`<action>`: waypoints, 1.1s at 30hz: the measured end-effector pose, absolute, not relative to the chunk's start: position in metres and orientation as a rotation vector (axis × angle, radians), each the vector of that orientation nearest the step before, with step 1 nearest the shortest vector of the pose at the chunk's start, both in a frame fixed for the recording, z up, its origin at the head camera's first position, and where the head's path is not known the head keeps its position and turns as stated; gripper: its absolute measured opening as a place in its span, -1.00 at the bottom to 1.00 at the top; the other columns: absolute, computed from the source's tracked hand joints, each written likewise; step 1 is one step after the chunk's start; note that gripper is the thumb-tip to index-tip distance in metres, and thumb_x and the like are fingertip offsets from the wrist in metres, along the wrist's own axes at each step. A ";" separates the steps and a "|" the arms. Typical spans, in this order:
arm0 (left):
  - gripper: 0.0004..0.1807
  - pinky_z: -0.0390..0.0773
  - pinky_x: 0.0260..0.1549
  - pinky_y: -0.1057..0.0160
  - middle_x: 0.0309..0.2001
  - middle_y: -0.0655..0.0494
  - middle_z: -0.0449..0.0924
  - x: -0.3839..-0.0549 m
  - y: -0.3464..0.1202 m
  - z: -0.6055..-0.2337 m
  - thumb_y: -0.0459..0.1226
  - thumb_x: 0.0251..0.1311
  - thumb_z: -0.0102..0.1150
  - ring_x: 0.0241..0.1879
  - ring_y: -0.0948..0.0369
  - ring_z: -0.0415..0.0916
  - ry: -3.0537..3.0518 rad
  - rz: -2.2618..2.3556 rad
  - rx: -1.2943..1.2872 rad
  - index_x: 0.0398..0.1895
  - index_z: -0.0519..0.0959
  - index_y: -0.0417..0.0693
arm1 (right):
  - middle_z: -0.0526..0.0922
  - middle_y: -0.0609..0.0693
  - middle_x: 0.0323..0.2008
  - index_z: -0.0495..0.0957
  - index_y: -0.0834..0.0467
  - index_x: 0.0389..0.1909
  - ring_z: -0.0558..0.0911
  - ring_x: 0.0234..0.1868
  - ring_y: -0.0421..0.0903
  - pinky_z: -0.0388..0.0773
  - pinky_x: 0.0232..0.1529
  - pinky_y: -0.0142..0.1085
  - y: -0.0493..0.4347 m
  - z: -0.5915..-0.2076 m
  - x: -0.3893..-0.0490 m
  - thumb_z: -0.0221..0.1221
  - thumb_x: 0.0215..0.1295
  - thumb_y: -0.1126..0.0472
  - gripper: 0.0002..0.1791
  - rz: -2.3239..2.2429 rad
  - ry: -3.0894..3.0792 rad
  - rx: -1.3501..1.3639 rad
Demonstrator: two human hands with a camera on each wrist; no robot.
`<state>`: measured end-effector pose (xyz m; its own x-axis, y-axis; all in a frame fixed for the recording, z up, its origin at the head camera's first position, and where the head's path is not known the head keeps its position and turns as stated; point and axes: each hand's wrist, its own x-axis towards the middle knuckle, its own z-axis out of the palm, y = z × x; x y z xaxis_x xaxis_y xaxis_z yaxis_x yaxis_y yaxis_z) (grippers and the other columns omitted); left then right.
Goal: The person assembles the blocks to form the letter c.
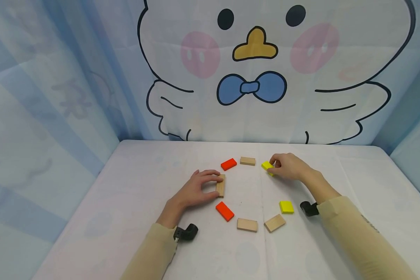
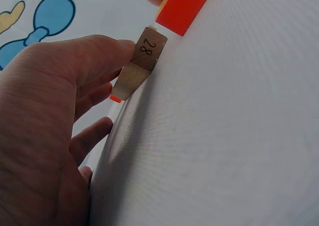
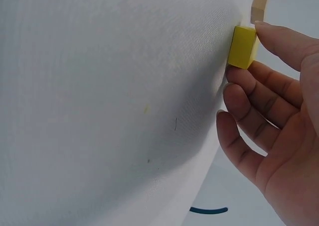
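Observation:
My left hand (image 1: 197,189) pinches a plain wooden block (image 1: 222,186) lengthwise, thumb at its near end and fingers at its far end. In the left wrist view the number 28 shows on the end of this wooden block (image 2: 145,52), and the thumb lies against it. Farther back on the right, my right hand (image 1: 289,166) grips a yellow block (image 1: 267,166) between thumb and fingertips. The right wrist view shows the thumb at one edge of the yellow block (image 3: 242,47) and the index fingertip at the other, low over the white surface.
Other flat blocks form a rough ring on the white table (image 1: 143,167): a red block (image 1: 228,164) and a wooden block (image 1: 247,161) behind, a red block (image 1: 224,211), wooden blocks (image 1: 247,224) and a yellow block (image 1: 286,207) in front. A cartoon curtain (image 1: 203,112) hangs behind.

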<state>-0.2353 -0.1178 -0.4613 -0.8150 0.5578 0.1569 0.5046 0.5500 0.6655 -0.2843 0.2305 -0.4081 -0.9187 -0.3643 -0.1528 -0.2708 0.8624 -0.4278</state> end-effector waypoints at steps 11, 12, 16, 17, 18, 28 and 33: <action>-0.58 -0.20 0.47 -0.17 0.28 0.13 0.50 -0.234 -0.117 -0.461 -0.17 0.25 0.32 0.36 0.13 0.32 2.709 1.126 0.908 0.18 0.65 0.00 | 0.53 0.00 -0.40 0.56 0.34 0.02 0.46 -0.42 -0.08 0.43 -0.38 -0.24 0.230 -0.411 -0.284 0.29 0.33 0.11 -0.59 -0.602 2.814 -0.491; -0.58 -0.20 0.47 -0.17 0.28 0.13 0.49 -0.234 -0.117 -0.461 -0.17 0.25 0.32 0.36 0.13 0.32 2.710 1.124 0.906 0.18 0.65 0.01 | 0.53 0.00 -0.40 0.56 0.34 0.02 0.46 -0.42 -0.08 0.43 -0.38 -0.24 0.231 -0.411 -0.284 0.29 0.33 0.11 -0.59 -0.604 2.812 -0.491; -0.57 -0.20 0.47 -0.16 0.29 0.14 0.49 -0.233 -0.117 -0.461 -0.16 0.25 0.32 0.36 0.14 0.32 2.711 1.120 0.908 0.19 0.65 0.02 | 0.54 0.02 -0.38 0.55 0.35 0.04 0.47 -0.41 -0.08 0.45 -0.38 -0.24 0.231 -0.410 -0.283 0.28 0.35 0.10 -0.58 -0.609 2.807 -0.482; -0.57 -0.20 0.47 -0.16 0.29 0.14 0.49 -0.234 -0.118 -0.461 -0.16 0.25 0.32 0.36 0.14 0.32 2.712 1.119 0.913 0.19 0.65 0.02 | 0.54 0.02 -0.38 0.55 0.35 0.04 0.47 -0.41 -0.08 0.45 -0.38 -0.24 0.232 -0.409 -0.283 0.28 0.35 0.10 -0.57 -0.609 2.805 -0.478; -0.57 -0.20 0.47 -0.17 0.29 0.14 0.49 -0.234 -0.118 -0.461 -0.16 0.25 0.32 0.36 0.14 0.32 2.715 1.115 0.917 0.19 0.64 0.02 | 0.54 0.02 -0.38 0.55 0.35 0.04 0.47 -0.41 -0.08 0.45 -0.38 -0.24 0.232 -0.409 -0.283 0.28 0.35 0.09 -0.57 -0.609 2.804 -0.475; -0.57 -0.21 0.46 -0.20 0.29 0.12 0.48 -0.237 -0.119 -0.464 -0.15 0.25 0.32 0.37 0.12 0.32 2.704 1.126 0.934 0.19 0.64 0.00 | 0.54 0.02 -0.38 0.55 0.36 0.05 0.47 -0.41 -0.08 0.46 -0.37 -0.23 0.232 -0.408 -0.282 0.27 0.36 0.09 -0.56 -0.606 2.799 -0.486; -0.57 -0.21 0.46 -0.19 0.29 0.12 0.48 -0.237 -0.119 -0.464 -0.16 0.25 0.33 0.36 0.12 0.32 2.703 1.130 0.936 0.19 0.64 0.00 | 0.53 0.01 -0.39 0.55 0.36 0.05 0.47 -0.41 -0.08 0.45 -0.36 -0.23 0.230 -0.407 -0.280 0.27 0.36 0.11 -0.58 -0.597 2.808 -0.487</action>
